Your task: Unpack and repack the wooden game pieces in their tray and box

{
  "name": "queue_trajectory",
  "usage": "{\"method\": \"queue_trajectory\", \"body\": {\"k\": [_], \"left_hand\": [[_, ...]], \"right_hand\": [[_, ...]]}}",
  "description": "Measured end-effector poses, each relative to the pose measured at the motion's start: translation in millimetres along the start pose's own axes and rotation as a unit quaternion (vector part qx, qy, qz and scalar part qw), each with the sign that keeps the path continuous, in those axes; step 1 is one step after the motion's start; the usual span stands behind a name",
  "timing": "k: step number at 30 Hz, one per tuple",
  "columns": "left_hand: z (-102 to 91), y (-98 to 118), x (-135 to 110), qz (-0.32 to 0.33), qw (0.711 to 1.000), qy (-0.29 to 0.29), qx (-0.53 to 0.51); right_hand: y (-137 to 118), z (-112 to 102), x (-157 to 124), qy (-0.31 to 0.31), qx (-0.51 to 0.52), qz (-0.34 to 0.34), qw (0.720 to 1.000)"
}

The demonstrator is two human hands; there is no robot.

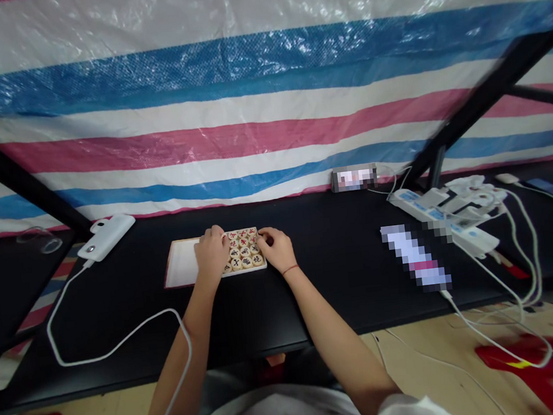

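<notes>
A shallow box [244, 272] of round wooden Chinese chess pieces [245, 252] lies on the black table in front of me. The pieces sit in rows, with red characters on the far ones and black on the near ones. My left hand [213, 251] is curled over the box's left part, fingers bent together at the pieces; what they grip is hidden. At the right rim, my right hand [277, 250] has its thumb and fingers closed round the box's edge, beside the rightmost pieces. The box's lid [182, 263], white inside with a reddish edge, lies to the left, partly behind my left hand.
A white power bank [107, 239] with a long cable lies left. To the right are a blurred-out phone [414, 255] on a cable and a loaded white power strip [445, 221]. Another pixelated device [354, 177] stands at the back, before a striped tarp [229, 139].
</notes>
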State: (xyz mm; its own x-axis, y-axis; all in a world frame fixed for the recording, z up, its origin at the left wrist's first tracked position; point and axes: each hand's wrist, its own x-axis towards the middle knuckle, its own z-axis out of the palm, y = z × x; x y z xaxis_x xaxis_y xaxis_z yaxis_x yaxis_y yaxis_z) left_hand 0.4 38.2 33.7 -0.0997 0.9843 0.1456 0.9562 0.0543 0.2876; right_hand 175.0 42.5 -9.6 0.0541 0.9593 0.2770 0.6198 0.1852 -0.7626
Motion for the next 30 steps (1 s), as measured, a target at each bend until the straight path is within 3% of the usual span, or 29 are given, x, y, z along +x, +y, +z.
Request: {"method": "queue_trajectory", "body": {"k": [3, 6, 9, 12, 14, 16, 19, 22, 26, 30], "left_hand": [[-1.5, 1.2, 0.5, 0.022, 0.992, 0.046, -0.112], [-3.2, 5.9, 0.3, 0.064, 0.953, 0.031, -0.295], [-3.0, 9.5, 0.1, 0.06, 0.906, -0.006, -0.42], [-1.3, 8.5, 1.7, 0.056, 0.891, -0.02, -0.45], [-0.4, 4.0, 3.8, 0.057, 0.9, -0.021, -0.433], [0.0, -3.9, 6.3, 0.051, 0.929, 0.007, -0.365], [-0.2, -18.6, 8.9, 0.021, 0.982, 0.063, -0.175], [-0.4, -27.1, 8.9, -0.021, 0.999, 0.036, -0.033], [-0.2, -21.0, 6.0, -0.038, 0.999, 0.0, 0.02], [0.2, -5.8, 2.8, -0.031, 0.998, -0.014, 0.058]], "right_hand": [[-10.5, 4.0, -1.2, 0.026, 0.017, -0.102, 0.994], [-25.5, 6.4, -1.6, 0.003, 0.062, -0.194, 0.979], [-37.7, 5.7, -0.8, 0.008, 0.079, -0.221, 0.972], [-38.9, 3.6, 3.0, 0.004, 0.074, -0.239, 0.968], [-31.2, 2.0, 8.7, 0.003, 0.067, -0.223, 0.972], [-17.2, -0.1, 17.2, 0.027, 0.045, -0.161, 0.986], [9.2, -4.5, 31.1, 0.079, -0.028, -0.028, 0.996], [29.7, -8.5, 39.4, 0.08, -0.103, 0.049, 0.99], [35.7, -7.4, 37.6, 0.058, -0.156, 0.072, 0.983], [23.4, -1.0, 27.5, 0.091, -0.13, 0.032, 0.987]]}}
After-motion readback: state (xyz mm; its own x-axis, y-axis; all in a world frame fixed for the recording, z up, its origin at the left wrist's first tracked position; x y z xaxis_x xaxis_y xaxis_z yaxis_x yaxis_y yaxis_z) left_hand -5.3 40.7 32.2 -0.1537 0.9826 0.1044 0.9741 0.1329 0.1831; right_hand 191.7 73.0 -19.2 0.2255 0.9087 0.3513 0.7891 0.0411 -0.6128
